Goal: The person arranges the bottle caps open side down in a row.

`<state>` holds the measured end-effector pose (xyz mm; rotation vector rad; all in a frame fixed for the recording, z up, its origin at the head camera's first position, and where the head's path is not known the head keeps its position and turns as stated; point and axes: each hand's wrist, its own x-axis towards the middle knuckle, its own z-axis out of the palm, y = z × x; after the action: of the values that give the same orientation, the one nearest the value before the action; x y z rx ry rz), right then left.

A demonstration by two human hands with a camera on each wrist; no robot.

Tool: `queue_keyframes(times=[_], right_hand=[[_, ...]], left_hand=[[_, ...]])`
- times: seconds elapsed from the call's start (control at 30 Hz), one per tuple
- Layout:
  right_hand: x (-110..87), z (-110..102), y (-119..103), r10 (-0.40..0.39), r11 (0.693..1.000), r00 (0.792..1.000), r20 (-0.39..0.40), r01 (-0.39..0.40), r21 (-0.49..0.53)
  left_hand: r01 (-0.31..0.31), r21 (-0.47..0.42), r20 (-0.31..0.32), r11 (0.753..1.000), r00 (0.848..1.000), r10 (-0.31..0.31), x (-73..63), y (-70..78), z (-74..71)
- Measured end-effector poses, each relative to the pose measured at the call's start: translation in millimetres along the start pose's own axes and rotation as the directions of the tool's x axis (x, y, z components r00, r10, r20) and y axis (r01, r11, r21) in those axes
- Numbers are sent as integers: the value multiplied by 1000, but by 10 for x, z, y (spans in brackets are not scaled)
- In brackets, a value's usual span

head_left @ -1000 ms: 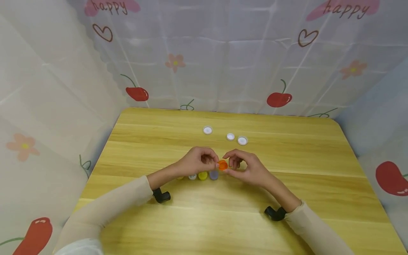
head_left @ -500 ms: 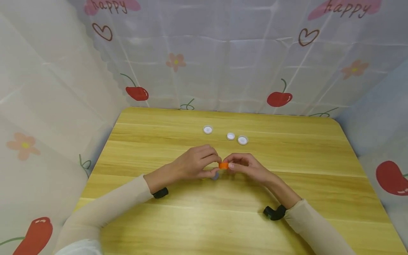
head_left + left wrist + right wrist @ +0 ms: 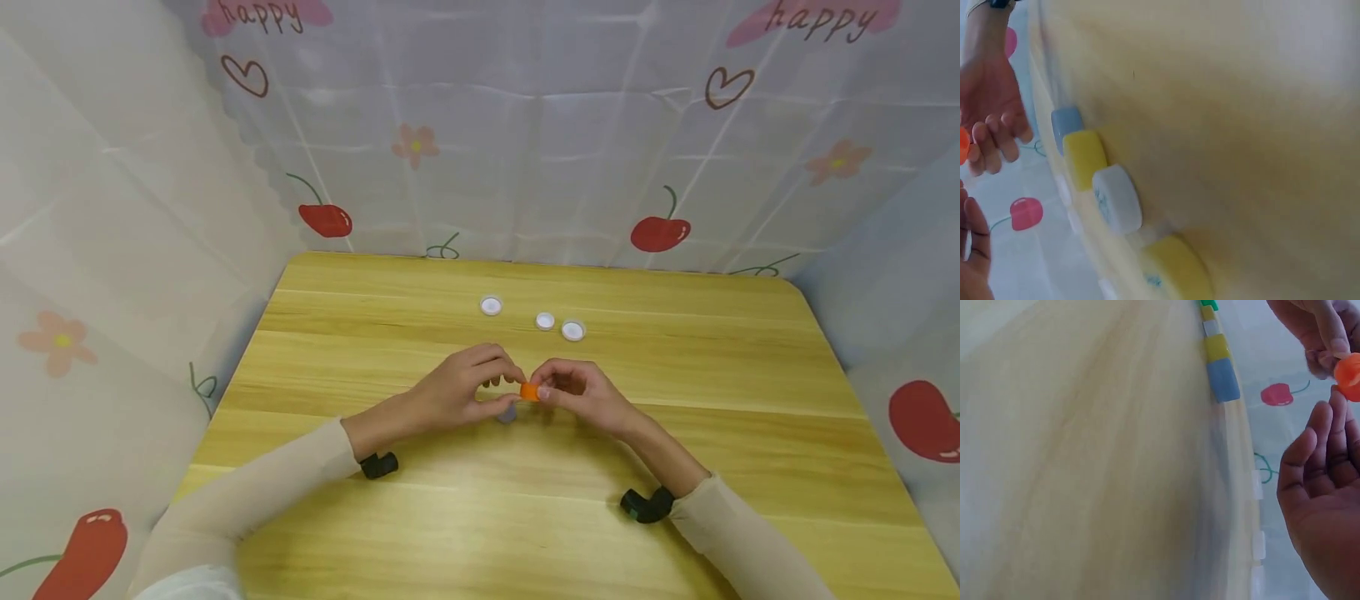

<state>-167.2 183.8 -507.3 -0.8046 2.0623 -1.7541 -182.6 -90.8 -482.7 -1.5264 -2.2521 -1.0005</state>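
Observation:
An orange bottle cap point(image 3: 529, 392) is held above the table between both hands, its side facing the head camera. My right hand point(image 3: 588, 392) pinches its right side, the thumb lying across the near face. My left hand point(image 3: 468, 385) pinches the left edge with finger and thumb. Under the left hand, a row of caps stands on the table: a blue-grey cap point(image 3: 1067, 125), a yellow cap point(image 3: 1085, 159), a white cap point(image 3: 1117, 200) and another yellow cap point(image 3: 1175, 269). In the right wrist view, a green piece point(image 3: 1209, 304) shows at the row's far end.
Behind the hands, three white round lids point(image 3: 491, 306) point(image 3: 545, 321) point(image 3: 573, 331) lie on the wooden table point(image 3: 480, 517). A printed curtain point(image 3: 510, 183) encloses the back and sides. Black wrist-mounted fittings point(image 3: 647, 505) hang under both forearms.
The orange cap, hollow side visible earlier, has turned sideways and shifted slightly right. My right fingers have closed onto it; my left hand has moved slightly right, covering more of the row.

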Motion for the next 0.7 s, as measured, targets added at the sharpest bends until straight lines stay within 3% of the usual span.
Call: queue_keyframes(times=[0.07, 0.13, 0.27, 0.37, 0.43, 0.53, 0.7], right_hand=[[-16, 19, -38, -30, 995, 998, -49, 25, -98], [-29, 37, -72, -83, 977, 993, -82, 64, -205], [-30, 61, -125, -223, 898, 971, -85, 170, -406], [-20, 65, -142, -310, 828, 949, -55, 241, -506], [-12, 73, -149, -336, 803, 941, -40, 264, -534], [-9, 85, -142, -337, 800, 941, -31, 269, -537], [-28, 97, -134, -304, 825, 952, -27, 249, -507]], left_hand=[[114, -107, 24, 988, 993, -112, -32, 11, 9], [216, -188, 58, 958, 976, -209, -62, 18, 16], [336, -265, 102, 904, 942, -321, -106, 23, 33], [354, -275, 101, 894, 935, -339, -120, 17, 51], [355, -274, 99, 894, 935, -341, -125, 15, 57], [360, -270, 103, 893, 933, -346, -131, 16, 61], [356, -253, 107, 900, 934, -340, -134, 21, 63]])
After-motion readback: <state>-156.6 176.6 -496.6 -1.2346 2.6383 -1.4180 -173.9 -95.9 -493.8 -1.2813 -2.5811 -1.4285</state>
